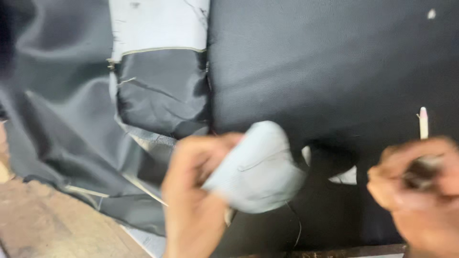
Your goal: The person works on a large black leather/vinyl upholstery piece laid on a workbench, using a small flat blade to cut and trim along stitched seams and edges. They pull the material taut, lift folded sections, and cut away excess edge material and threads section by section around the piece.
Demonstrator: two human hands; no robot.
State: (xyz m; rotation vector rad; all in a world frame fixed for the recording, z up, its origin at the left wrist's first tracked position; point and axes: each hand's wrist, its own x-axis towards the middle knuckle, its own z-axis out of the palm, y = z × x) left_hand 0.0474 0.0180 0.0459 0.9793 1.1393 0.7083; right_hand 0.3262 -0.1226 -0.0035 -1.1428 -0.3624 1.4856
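My left hand (196, 191) pinches a folded pale grey piece of cloth (256, 167) low in the middle of the view. My right hand (420, 191) is at the lower right, closed around a dark object with a thin white stick (423, 123) rising from it; blur hides what the object is. Both hands hover over a large black leather-like sheet (325, 62) that fills the upper right.
A shiny black lining fabric (62, 110) lies crumpled on the left. A white panel (158, 24) with a seam sits at the top centre above a black satin patch (162, 91). Brown wooden surface (52, 224) shows at the lower left.
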